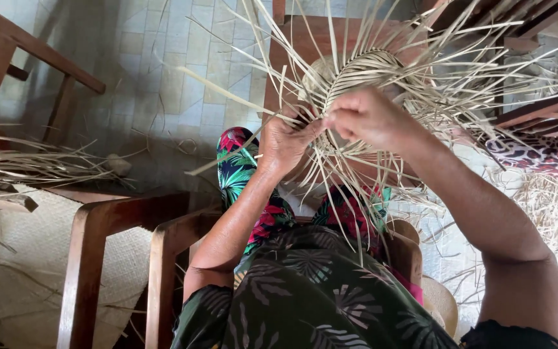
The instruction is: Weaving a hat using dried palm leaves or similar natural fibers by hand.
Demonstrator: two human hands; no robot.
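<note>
A half-woven piece of pale dried leaf strips [356, 74], domed and round, sits above my lap with many loose strips fanning out from it on all sides. My left hand [283, 143] pinches strips at the lower left edge of the weave. My right hand [369, 116] grips strips beside it, fingers closed over the weave's lower edge. The two hands almost touch. My knees in flowered cloth [253, 194] lie under the work.
Brown wooden chair arms [124, 220] stand at my left, over a woven mat [27, 258] on the tiled floor [163, 77]. More dry strips [20, 165] lie at the left. Wooden furniture [537, 103] stands at the right, and a patterned cloth [544, 155].
</note>
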